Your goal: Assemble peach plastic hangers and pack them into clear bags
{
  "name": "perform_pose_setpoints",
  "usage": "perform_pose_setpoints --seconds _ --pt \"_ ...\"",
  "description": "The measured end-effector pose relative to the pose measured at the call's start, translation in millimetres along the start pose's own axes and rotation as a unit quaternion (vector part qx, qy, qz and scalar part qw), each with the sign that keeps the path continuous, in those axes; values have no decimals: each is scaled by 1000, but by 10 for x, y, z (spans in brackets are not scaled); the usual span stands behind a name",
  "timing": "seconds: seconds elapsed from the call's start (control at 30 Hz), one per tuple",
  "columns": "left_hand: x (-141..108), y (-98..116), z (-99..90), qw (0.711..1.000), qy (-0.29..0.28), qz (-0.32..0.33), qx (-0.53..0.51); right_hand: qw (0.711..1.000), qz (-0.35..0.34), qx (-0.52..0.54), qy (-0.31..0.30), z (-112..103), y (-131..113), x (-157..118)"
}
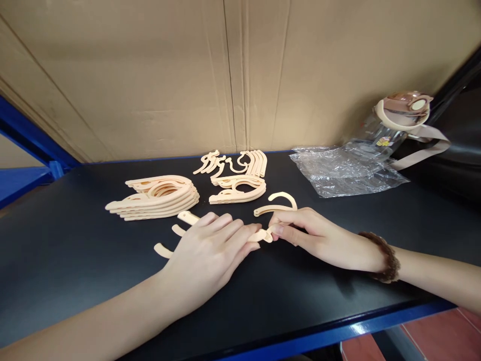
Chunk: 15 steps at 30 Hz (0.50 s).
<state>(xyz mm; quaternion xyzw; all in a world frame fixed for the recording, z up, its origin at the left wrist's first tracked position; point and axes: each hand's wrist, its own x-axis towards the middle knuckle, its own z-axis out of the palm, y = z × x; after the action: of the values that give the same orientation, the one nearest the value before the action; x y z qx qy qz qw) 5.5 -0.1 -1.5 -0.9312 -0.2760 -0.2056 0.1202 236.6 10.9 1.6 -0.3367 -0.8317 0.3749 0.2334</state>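
Between my two hands is a cream plastic folding hanger, partly hidden by the fingers. My left hand lies over it with the fingers closed around it. Curved cream arm ends stick out past the left hand's far side. My right hand pinches the right end of the held piece between thumb and fingers. Just behind the right hand shows a cream hook piece; whether it joins the held hanger I cannot tell.
On the black tabletop stand a stack of folded cream hangers and a smaller stack. Loose hooks and curved arms lie behind them. A clear plastic bag and a strapped bottle are at right. Cardboard backs the table.
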Motion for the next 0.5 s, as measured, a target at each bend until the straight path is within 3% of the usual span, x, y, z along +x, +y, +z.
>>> perform_pose_setpoints --seconds 0.13,0.27,0.5 --pt "-5 110 -98 996 -14 -53 -70 1000 -21 -12 -5 -11 -38 7" --pt "-49 189 -187 972 -38 -124 -197 998 -60 -20 2 9 -53 -28" --pt "-15 75 -299 878 -52 -261 -397 983 -77 -92 143 -87 56 -62"
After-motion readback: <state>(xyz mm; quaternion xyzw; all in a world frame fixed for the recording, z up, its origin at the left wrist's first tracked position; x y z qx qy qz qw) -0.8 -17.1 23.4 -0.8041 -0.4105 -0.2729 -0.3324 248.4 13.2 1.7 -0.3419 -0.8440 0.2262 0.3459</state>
